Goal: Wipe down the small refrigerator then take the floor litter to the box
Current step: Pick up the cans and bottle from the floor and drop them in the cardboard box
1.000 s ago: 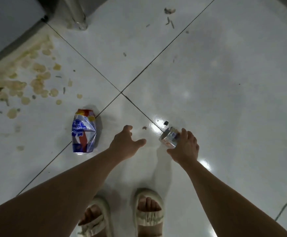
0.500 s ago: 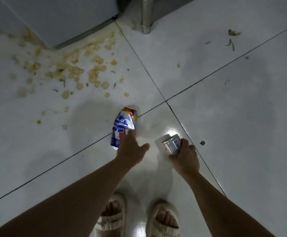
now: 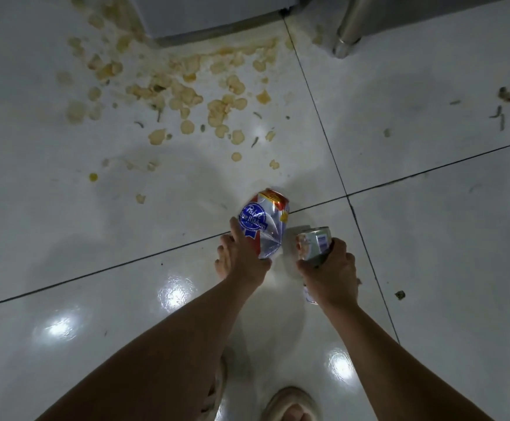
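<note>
A crushed blue, white and red beer can [image 3: 266, 221] is in the grip of my left hand [image 3: 241, 259], which holds its lower end just above the white tiled floor. Beside it, my right hand [image 3: 331, 273] grips a small silver tin can [image 3: 314, 243] with a pale label. The two cans almost touch. A white appliance base [image 3: 205, 16] stands at the top, with only its bottom edge in view.
Dried yellowish spill stains [image 3: 187, 92] spread over the tiles in front of the appliance. A metal leg [image 3: 349, 34] stands at the top right. Small dark scraps [image 3: 504, 101] lie at the right, one more [image 3: 400, 295] near my right hand. My sandalled feet are at the bottom.
My left hand reached forward to the crushed beer can and took hold of it. My view swung left toward the appliance. The right hand kept the tin can.
</note>
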Available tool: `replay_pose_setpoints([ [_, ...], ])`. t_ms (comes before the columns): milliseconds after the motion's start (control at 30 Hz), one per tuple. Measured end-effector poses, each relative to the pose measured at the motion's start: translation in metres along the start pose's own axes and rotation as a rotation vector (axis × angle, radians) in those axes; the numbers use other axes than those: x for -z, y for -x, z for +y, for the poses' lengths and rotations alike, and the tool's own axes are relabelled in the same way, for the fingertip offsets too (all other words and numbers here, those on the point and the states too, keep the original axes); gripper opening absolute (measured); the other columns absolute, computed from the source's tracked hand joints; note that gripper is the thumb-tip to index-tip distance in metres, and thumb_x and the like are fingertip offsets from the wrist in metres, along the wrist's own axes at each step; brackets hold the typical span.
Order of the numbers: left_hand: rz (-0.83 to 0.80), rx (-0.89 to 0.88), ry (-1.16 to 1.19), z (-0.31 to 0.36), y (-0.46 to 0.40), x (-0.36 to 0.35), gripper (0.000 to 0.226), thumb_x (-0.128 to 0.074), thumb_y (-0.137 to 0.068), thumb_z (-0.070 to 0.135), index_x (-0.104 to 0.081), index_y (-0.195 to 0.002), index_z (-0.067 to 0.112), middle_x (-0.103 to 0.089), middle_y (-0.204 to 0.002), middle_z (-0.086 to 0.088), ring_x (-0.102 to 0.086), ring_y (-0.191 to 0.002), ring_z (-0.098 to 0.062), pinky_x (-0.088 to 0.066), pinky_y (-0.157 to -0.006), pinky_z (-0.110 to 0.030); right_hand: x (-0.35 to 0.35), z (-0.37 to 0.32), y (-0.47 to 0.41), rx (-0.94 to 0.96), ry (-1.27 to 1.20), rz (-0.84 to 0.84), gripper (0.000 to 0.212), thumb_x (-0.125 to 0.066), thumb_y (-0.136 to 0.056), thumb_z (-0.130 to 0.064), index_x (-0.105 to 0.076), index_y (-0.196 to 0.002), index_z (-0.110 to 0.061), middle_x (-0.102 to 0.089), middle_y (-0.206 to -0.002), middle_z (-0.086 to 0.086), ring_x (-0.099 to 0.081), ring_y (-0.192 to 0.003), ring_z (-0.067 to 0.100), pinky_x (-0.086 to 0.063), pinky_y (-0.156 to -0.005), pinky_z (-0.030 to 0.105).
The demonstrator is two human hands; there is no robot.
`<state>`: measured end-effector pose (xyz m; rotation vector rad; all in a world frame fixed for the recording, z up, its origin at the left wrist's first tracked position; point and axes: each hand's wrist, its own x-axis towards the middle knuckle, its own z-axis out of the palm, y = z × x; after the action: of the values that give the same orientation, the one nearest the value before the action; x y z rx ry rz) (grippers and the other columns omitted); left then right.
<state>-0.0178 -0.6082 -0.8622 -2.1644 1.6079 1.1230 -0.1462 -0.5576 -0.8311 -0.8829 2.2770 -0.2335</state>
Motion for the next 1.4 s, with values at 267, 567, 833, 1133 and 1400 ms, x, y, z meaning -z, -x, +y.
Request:
replay_pose_setpoints([
  [267,-0.019,-0.018,0.056,0.012,0.045,0.058,0.088,-0.084,-0.060,0.030,-0.031,-0.126,0.005,-0.038,-0.121,-0.014,-0.053,-0.107,-0.032,-0.051,-0.086,-0.037,0.049,-0.024,0.030,-0.036,-0.005,-0.012,0.061,-0.070,-0.077,-0.026,-0.041,-0.127,-0.008,-0.055,-0.117,0.016,-0.054,-0.103,0.027,-0.052,-0.082,0.038],
  [567,0.019,-0.139,0.032,0.078,0.173,0.217,0.089,-0.084,-0.061,0.032,-0.032,-0.128,0.005,-0.042,-0.120,-0.013,-0.054,-0.105,-0.027,-0.050,-0.082,-0.033,0.216,-0.100,0.120,-0.069,-0.109,0.038,0.062,-0.073,-0.073,-0.027,-0.042,-0.124,-0.010,-0.055,-0.117,0.015,-0.054,-0.101,0.027,-0.047,-0.074,0.029],
  [833,0.087,-0.288,0.124,0.174,0.315,0.349,0.086,-0.083,-0.061,0.034,-0.037,-0.128,0.006,-0.052,-0.121,-0.010,-0.056,-0.107,-0.027,-0.053,-0.085,-0.037,0.402,-0.166,0.206,-0.026,-0.140,0.146,0.061,-0.071,-0.076,-0.033,-0.040,-0.123,-0.010,-0.054,-0.116,0.013,-0.055,-0.102,0.027,-0.051,-0.078,0.036],
  [1133,0.120,-0.543,0.233,0.267,0.450,0.441,0.089,-0.083,-0.060,0.035,-0.036,-0.129,0.006,-0.050,-0.123,-0.011,-0.055,-0.107,-0.026,-0.052,-0.087,-0.038,0.563,-0.187,0.293,-0.075,-0.296,0.344,0.060,-0.073,-0.075,-0.035,-0.043,-0.120,-0.011,-0.057,-0.109,0.010,-0.056,-0.089,0.022,-0.044,-0.067,0.025],
  [1400,0.000,-0.805,0.219,0.326,0.535,0.495,0.091,-0.084,-0.061,0.034,-0.033,-0.133,0.012,-0.050,-0.125,-0.007,-0.055,-0.110,-0.025,-0.052,-0.091,-0.040,0.661,-0.188,0.376,-0.196,-0.478,0.562,0.054,-0.070,-0.077,-0.039,-0.046,-0.117,-0.012,-0.059,-0.109,0.010,-0.062,-0.089,0.024,-0.053,-0.071,0.031],
])
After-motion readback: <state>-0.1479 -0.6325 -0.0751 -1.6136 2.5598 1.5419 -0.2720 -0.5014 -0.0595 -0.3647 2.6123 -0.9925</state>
